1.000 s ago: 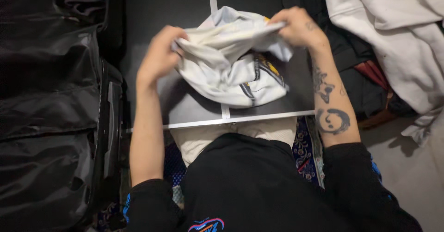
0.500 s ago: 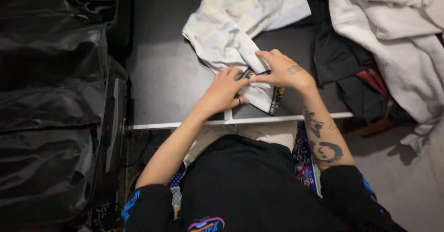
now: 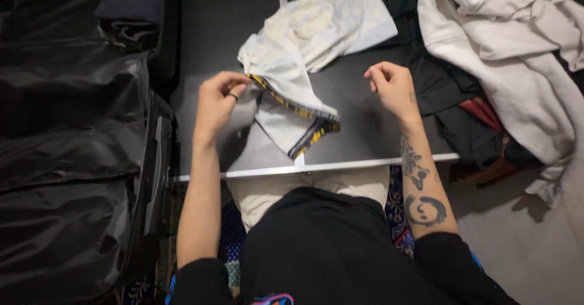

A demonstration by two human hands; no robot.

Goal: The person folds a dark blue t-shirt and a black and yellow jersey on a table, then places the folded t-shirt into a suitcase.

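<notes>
- A black suitcase [image 3: 67, 147] lies open along the counter's left edge, its dark lining shiny and creased.
- The dark counter [image 3: 213, 31] has a pale metal rim along its near edge and a pale strip down its middle.
- A white sweatshirt [image 3: 511, 49] is heaped past the right edge, on top of dark clothes [image 3: 450, 92].
- A white T-shirt [image 3: 316, 31] with a black-and-yellow trimmed hem lies crumpled from the far middle of the counter down toward the near edge, its hem end lifted.
- The left hand [image 3: 216, 101] has its grip clamped on the hem at the shirt's left side, raised a little off the counter.
- The right hand [image 3: 392, 86] hovers near the right edge, fingers loosely curled, grip holding nothing, well apart from the shirt.
</notes>
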